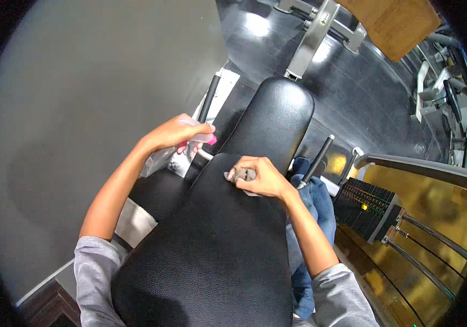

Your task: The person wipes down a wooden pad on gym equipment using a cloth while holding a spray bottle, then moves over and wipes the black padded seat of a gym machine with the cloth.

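Observation:
My left hand (178,132) is wrapped round a clear spray bottle (158,162) with a pink part at its head, held over the left side of a black padded bench (217,240). Part of the bottle is hidden by the fingers. My right hand (266,177) grips a crumpled grey cloth (243,174) and presses it on the bench near the end of the closer pad. Beyond it lies a second black pad (279,111).
Black-gripped handles stick up left (209,98) and right (318,158) of the bench. A grey wall (97,82) stands close on the left. A weight stack (367,210) is at the right, and a wooden-topped box (391,24) is at the far end.

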`<state>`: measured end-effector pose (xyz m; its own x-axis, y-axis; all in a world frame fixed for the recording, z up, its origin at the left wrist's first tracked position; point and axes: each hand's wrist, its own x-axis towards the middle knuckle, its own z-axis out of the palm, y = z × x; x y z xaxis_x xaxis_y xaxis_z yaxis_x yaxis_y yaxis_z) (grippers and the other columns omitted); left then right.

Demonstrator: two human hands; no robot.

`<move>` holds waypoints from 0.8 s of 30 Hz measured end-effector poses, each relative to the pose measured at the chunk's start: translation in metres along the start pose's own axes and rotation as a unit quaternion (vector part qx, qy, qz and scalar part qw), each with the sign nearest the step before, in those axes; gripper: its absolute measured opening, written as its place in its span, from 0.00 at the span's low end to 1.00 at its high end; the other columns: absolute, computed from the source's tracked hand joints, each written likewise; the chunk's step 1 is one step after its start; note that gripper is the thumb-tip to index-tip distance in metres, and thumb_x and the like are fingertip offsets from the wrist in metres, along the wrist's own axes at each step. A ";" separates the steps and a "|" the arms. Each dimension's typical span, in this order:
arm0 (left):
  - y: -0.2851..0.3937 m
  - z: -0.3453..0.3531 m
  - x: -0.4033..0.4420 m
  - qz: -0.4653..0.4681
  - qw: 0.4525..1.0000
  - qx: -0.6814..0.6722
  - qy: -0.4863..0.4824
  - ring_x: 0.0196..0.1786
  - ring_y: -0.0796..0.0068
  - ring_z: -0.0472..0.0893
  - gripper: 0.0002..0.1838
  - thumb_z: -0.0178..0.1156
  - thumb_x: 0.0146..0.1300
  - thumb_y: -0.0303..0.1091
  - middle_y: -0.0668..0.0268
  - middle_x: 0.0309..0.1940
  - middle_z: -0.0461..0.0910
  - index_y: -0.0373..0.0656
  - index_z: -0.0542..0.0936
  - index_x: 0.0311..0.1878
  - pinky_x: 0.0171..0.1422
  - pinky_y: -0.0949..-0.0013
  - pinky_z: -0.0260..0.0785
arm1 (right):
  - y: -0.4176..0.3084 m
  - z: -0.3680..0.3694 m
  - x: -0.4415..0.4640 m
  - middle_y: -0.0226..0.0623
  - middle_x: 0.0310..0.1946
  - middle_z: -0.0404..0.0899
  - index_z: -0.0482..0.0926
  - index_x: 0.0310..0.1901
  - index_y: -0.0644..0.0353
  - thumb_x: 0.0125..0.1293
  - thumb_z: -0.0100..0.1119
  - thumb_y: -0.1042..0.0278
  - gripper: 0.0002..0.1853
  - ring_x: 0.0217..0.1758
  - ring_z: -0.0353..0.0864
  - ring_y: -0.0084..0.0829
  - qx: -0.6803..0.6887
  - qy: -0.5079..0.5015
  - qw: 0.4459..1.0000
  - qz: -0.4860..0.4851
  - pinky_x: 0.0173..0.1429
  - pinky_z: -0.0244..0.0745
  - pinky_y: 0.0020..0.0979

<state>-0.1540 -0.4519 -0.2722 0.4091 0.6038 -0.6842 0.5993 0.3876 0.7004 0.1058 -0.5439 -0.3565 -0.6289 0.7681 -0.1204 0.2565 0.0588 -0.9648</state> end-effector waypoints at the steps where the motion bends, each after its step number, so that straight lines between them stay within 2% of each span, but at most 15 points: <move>1: 0.002 -0.001 0.003 0.004 1.000 -0.002 0.004 0.14 0.82 0.71 0.26 0.57 0.69 0.54 0.66 0.20 0.81 0.35 0.86 0.36 0.18 0.77 0.62 | -0.001 -0.004 -0.004 0.39 0.39 0.85 0.87 0.42 0.57 0.54 0.65 0.67 0.13 0.44 0.86 0.34 0.011 -0.008 1.000 0.011 0.52 0.78 0.34; 2: 0.005 -0.003 0.006 0.006 1.000 -0.005 0.007 0.14 0.82 0.71 0.26 0.57 0.69 0.54 0.66 0.20 0.81 0.35 0.86 0.36 0.18 0.77 0.62 | 0.008 -0.007 -0.007 0.40 0.39 0.86 0.87 0.42 0.57 0.54 0.64 0.66 0.14 0.43 0.86 0.36 0.012 -0.004 0.998 0.066 0.52 0.79 0.35; 4: 0.011 -0.007 0.013 0.016 1.000 -0.014 0.000 0.14 0.83 0.70 0.26 0.59 0.66 0.57 0.68 0.20 0.80 0.38 0.87 0.41 0.18 0.77 0.61 | 0.035 -0.018 -0.002 0.43 0.41 0.86 0.88 0.42 0.55 0.53 0.67 0.60 0.15 0.45 0.86 0.40 -0.068 -0.002 0.991 0.115 0.53 0.79 0.37; 6: 0.011 -0.006 0.024 0.025 0.999 -0.032 0.002 0.14 0.84 0.70 0.27 0.59 0.66 0.57 0.69 0.20 0.79 0.38 0.87 0.42 0.18 0.77 0.60 | 0.055 -0.022 0.009 0.44 0.44 0.86 0.88 0.42 0.53 0.54 0.67 0.58 0.15 0.46 0.87 0.41 -0.102 -0.004 0.961 0.258 0.54 0.79 0.39; 8: 0.016 -0.005 0.029 0.033 0.999 -0.021 -0.014 0.14 0.84 0.70 0.27 0.59 0.66 0.57 0.69 0.20 0.79 0.38 0.86 0.42 0.18 0.77 0.60 | 0.075 -0.014 0.024 0.44 0.45 0.86 0.88 0.43 0.52 0.54 0.67 0.58 0.15 0.48 0.86 0.42 -0.088 0.007 0.964 0.250 0.56 0.78 0.40; 10: 0.022 -0.006 0.026 0.043 0.999 -0.026 -0.017 0.15 0.84 0.70 0.26 0.58 0.67 0.56 0.68 0.21 0.79 0.38 0.86 0.42 0.17 0.78 0.60 | 0.066 0.000 0.047 0.44 0.43 0.87 0.88 0.43 0.51 0.55 0.66 0.58 0.15 0.46 0.87 0.42 -0.117 0.028 0.979 0.165 0.55 0.78 0.39; 12: 0.023 -0.009 0.026 0.042 0.999 -0.032 -0.009 0.15 0.84 0.70 0.26 0.59 0.66 0.56 0.68 0.21 0.79 0.37 0.86 0.42 0.17 0.77 0.60 | 0.041 0.014 0.063 0.43 0.40 0.87 0.88 0.42 0.52 0.55 0.66 0.58 0.14 0.45 0.87 0.42 -0.058 0.026 0.992 0.112 0.54 0.79 0.38; 13: 0.019 -0.011 0.026 0.042 0.998 -0.040 -0.005 0.15 0.84 0.70 0.26 0.59 0.66 0.56 0.68 0.21 0.79 0.38 0.86 0.42 0.17 0.77 0.60 | 0.024 0.019 0.066 0.41 0.38 0.86 0.88 0.41 0.54 0.54 0.66 0.59 0.14 0.43 0.86 0.41 -0.008 0.010 0.994 0.104 0.53 0.78 0.37; 16: 0.017 -0.019 0.023 0.046 0.998 -0.051 0.013 0.15 0.84 0.70 0.26 0.60 0.65 0.56 0.67 0.21 0.79 0.38 0.86 0.42 0.17 0.76 0.60 | 0.006 0.018 0.075 0.41 0.38 0.86 0.87 0.41 0.54 0.54 0.65 0.59 0.14 0.45 0.86 0.42 -0.016 -0.054 0.998 -0.028 0.56 0.77 0.37; 18: 0.016 -0.022 0.021 0.048 0.997 -0.054 0.021 0.14 0.83 0.70 0.26 0.60 0.65 0.56 0.67 0.21 0.79 0.38 0.86 0.42 0.17 0.76 0.60 | 0.015 0.012 0.079 0.42 0.40 0.87 0.88 0.42 0.54 0.55 0.65 0.58 0.15 0.46 0.86 0.44 -0.009 -0.074 0.997 -0.011 0.56 0.78 0.37; 20: 0.016 -0.022 0.020 0.048 0.997 -0.047 0.025 0.14 0.83 0.69 0.26 0.59 0.65 0.56 0.66 0.21 0.80 0.37 0.86 0.41 0.18 0.76 0.60 | 0.050 0.014 0.095 0.50 0.44 0.86 0.88 0.45 0.52 0.50 0.68 0.50 0.22 0.49 0.86 0.47 -0.138 -0.057 0.983 0.102 0.59 0.78 0.41; 22: 0.017 -0.020 0.019 0.047 0.998 -0.041 0.030 0.14 0.82 0.69 0.27 0.59 0.65 0.56 0.66 0.22 0.80 0.36 0.86 0.42 0.18 0.76 0.61 | 0.050 0.020 0.109 0.53 0.45 0.85 0.88 0.46 0.52 0.48 0.67 0.50 0.24 0.51 0.85 0.48 -0.182 -0.021 0.964 0.191 0.60 0.78 0.43; 23: 0.017 -0.018 0.018 0.042 0.998 -0.047 0.025 0.14 0.82 0.69 0.27 0.59 0.65 0.55 0.66 0.22 0.80 0.36 0.86 0.42 0.18 0.76 0.61 | 0.049 0.022 0.115 0.53 0.45 0.85 0.88 0.46 0.52 0.48 0.67 0.50 0.24 0.51 0.85 0.48 -0.180 -0.019 0.964 0.194 0.60 0.78 0.43; 24: 0.019 -0.019 0.018 0.039 0.998 -0.053 0.021 0.14 0.82 0.69 0.27 0.59 0.65 0.55 0.66 0.22 0.80 0.35 0.85 0.42 0.19 0.75 0.61 | 0.047 0.023 0.125 0.53 0.44 0.85 0.87 0.46 0.54 0.47 0.66 0.52 0.24 0.50 0.85 0.48 -0.205 -0.063 0.957 0.198 0.59 0.78 0.43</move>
<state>-0.1484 -0.4208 -0.2675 0.4204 0.6629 -0.6196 0.4905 0.4085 0.7698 0.0225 -0.4603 -0.4223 -0.5005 0.6997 -0.5098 0.7425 0.0440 -0.6685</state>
